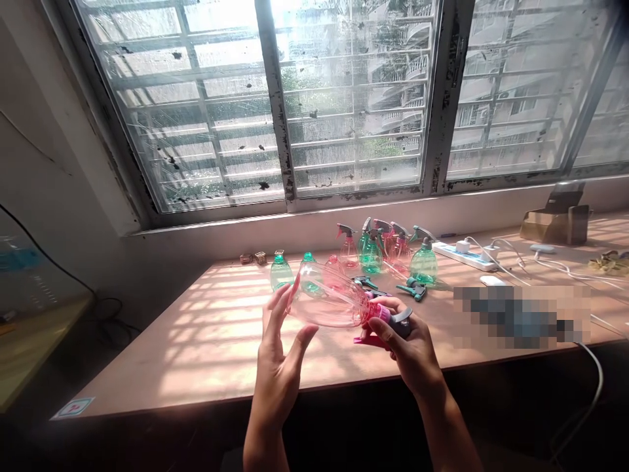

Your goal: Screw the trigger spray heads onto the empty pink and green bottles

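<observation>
One pink bottle (334,298), sprayer (401,322) partly hidden in right fingers (388,335), left fingers (302,342) around base (294,292)

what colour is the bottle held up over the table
Translucent pink: the bottle shows in the head view.

A see-through pink spray bottle (327,298) is held sideways, lower middle of the frame, base left, gray-and-pink spray head (400,322) right.

The spray bottle (327,303) at centre is translucent pink, its trigger head (401,322) grey and pink. Pale stripes pattern the tan tabletop (189,341).
</observation>
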`<state>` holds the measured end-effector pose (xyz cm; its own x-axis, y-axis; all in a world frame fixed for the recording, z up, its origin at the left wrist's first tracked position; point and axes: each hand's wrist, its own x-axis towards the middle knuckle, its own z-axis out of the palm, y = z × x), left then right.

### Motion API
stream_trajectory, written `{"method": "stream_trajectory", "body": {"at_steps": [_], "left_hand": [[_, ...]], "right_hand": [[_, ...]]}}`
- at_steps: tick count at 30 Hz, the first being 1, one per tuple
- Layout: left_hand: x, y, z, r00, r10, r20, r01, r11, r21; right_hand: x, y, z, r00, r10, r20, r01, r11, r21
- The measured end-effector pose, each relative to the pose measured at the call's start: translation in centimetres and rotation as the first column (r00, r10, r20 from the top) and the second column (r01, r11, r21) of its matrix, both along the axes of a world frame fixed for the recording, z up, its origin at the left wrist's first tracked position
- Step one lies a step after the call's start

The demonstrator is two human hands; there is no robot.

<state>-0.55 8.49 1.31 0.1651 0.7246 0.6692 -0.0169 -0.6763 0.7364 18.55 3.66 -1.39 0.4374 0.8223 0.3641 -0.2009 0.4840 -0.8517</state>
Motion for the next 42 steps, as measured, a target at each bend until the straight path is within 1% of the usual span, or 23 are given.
{"method": "stream_trajectory", "body": {"at_steps": [3, 5, 8, 10, 13, 14, 16, 18, 20, 21, 24, 26, 29, 31, 34, 36, 38, 42], "left_hand": [[-0.6, 0.0, -0.1, 0.998, -0.038, -0.057, 0.038, 0.999, -0.016], [-0.8, 0.0, -0.3, 0.999, -0.046, -0.028, 0.044, 0.998, -0.053], [-0.7, 0.3, -0.6, 0.999, 0.016, 0.040, -0.012, 0.994, -0.109], [-0.4, 0.4, -0.7, 0.997, 0.033, 0.065, -0.025, 0.992, -0.121], [-0.2, 0.4, -0.6, 0.994, -0.049, 0.097, 0.058, 0.994, -0.093], [-0.2, 0.4, -0.6, 0.993, -0.070, 0.090, 0.077, 0.995, -0.069], [-0.4, 0.3, -0.4, 0.996, -0.074, 0.040, 0.075, 0.997, -0.035], [-0.8, 0.2, -0.4, 0.997, -0.067, -0.037, 0.065, 0.997, -0.038], [-1.2, 0.1, -0.4, 0.993, -0.076, -0.093, 0.071, 0.996, -0.061], [-1.3, 0.1, -0.4, 0.992, -0.080, -0.097, 0.073, 0.995, -0.071], [-1.2, 0.2, -0.6, 0.999, -0.040, -0.032, 0.036, 0.994, -0.103], [-0.9, 0.3, -0.6, 1.000, 0.001, 0.017, 0.001, 0.992, -0.125], [-0.4, 0.2, -0.4, 1.000, -0.010, 0.029, 0.013, 0.997, -0.081], [-0.3, 0.1, -0.2, 1.000, -0.025, -0.005, 0.024, 1.000, -0.015], [-0.6, -0.1, -0.1, 0.996, -0.032, -0.084, 0.036, 0.998, 0.046], [-0.8, -0.2, -0.2, 0.991, -0.054, -0.126, 0.057, 0.998, 0.025], [-0.8, -0.2, -0.4, 0.989, -0.071, -0.132, 0.069, 0.997, -0.020], [-0.4, -0.2, -0.6, 0.999, -0.029, -0.027, 0.027, 0.996, -0.083]], "right_hand": [[0.1, -0.1, 0.0, 1.000, 0.012, 0.012, -0.013, 0.999, 0.046], [0.1, -0.1, -0.2, 0.998, 0.039, 0.041, -0.043, 0.995, 0.095], [0.1, -0.2, -0.4, 0.994, 0.053, 0.100, -0.064, 0.992, 0.106], [0.2, -0.2, -0.4, 0.994, 0.051, 0.099, -0.061, 0.993, 0.100], [0.4, -0.2, -0.4, 0.998, 0.054, 0.042, -0.059, 0.992, 0.112], [0.4, -0.1, -0.3, 0.998, 0.055, 0.021, -0.057, 0.992, 0.115], [0.6, -0.1, -0.3, 0.998, 0.055, -0.008, -0.054, 0.992, 0.114], [0.7, -0.2, -0.3, 0.998, 0.054, -0.015, -0.052, 0.993, 0.110], [0.9, -0.3, -0.3, 0.998, 0.055, 0.015, -0.056, 0.993, 0.105], [1.0, -0.3, -0.4, 0.998, 0.055, 0.043, -0.059, 0.993, 0.098], [1.1, -0.4, -0.5, 0.988, 0.053, 0.147, -0.061, 0.997, 0.052], [1.0, -0.4, -0.5, 0.982, 0.063, 0.180, -0.072, 0.997, 0.042], [0.7, -0.3, -0.4, 0.990, 0.075, 0.119, -0.085, 0.993, 0.082], [0.6, -0.2, -0.3, 0.996, 0.066, 0.056, -0.071, 0.994, 0.088], [1.0, -0.2, -0.3, 0.998, 0.050, 0.041, -0.052, 0.997, 0.059], [1.5, -0.3, -0.4, 0.997, 0.067, 0.049, -0.070, 0.995, 0.072], [1.8, -0.3, -0.5, 0.992, 0.105, 0.065, -0.111, 0.989, 0.100], [1.8, -0.4, -0.5, 0.984, 0.131, 0.117, -0.144, 0.984, 0.109]]}}
